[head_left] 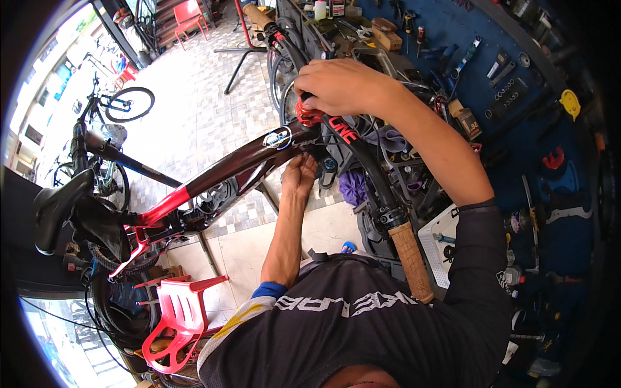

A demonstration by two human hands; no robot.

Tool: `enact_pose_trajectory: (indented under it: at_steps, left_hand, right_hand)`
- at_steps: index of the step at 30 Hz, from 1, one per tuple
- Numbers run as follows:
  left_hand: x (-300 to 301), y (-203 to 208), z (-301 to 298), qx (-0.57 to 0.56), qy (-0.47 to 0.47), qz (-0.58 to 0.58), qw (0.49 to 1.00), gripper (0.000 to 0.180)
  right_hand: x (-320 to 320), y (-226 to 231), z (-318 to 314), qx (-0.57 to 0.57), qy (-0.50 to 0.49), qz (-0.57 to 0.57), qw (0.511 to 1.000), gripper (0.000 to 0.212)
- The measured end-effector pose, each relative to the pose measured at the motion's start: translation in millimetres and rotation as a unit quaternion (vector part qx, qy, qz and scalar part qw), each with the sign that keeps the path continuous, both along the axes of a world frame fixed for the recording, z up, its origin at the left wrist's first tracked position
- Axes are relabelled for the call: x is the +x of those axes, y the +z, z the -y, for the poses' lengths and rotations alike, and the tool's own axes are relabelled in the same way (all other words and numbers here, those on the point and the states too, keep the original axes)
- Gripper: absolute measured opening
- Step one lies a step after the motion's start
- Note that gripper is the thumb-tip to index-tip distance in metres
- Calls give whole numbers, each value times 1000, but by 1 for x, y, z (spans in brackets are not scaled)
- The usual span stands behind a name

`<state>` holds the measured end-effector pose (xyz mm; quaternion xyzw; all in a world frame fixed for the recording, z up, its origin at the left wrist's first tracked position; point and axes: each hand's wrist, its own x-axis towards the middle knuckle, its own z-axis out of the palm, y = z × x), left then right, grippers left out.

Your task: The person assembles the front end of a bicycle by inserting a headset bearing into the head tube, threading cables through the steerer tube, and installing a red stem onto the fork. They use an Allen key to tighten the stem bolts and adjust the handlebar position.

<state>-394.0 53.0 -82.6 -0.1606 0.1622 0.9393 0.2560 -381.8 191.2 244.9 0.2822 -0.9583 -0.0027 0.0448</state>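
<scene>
A dark red mountain bike frame [226, 161] with a bright red rear section runs from the saddle at left to the front end at centre. My right hand [343, 85] is closed over the middle of the black handlebar [370, 167], its thumb beside the red stem [309, 114]. Beneath the frame's front end, my left hand [299, 176] reaches up with its fingers bent together against the underside. Whatever those fingertips hold is hidden. One tan grip [411, 262] lies close to my torso; the other tan grip [257, 17] points away at the top.
Tools hang on a blue wall panel [479, 77] at right, above a cluttered bench with a white plastic basket [435, 242]. A red plastic chair [181, 317] stands at lower left, near the black saddle [61, 210]. Other bicycles [97, 123] are farther left. A stand leg [236, 72] rests on tiles.
</scene>
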Motion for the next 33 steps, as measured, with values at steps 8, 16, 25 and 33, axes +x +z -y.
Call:
enact_pose_trajectory:
  at_steps: [8,16,25,33]
  left_hand:
    - [-2,-6,5,6,-13,-32,999,13]
    - [-5,-12,8,22,-17,-25,999,15]
    - [-8,-17,6,37,-34,-28,998,15]
    - [2,-7,3,41,-35,-20,998,14]
  right_hand:
    - [4,9,8,42,15,-10,999,21]
    - [10,25,32,133,-141,65,979,37]
    - [-7,-4,-2,-21,65,-47,997,41]
    - [-1,-1,-6,19,23,-89,996,41]
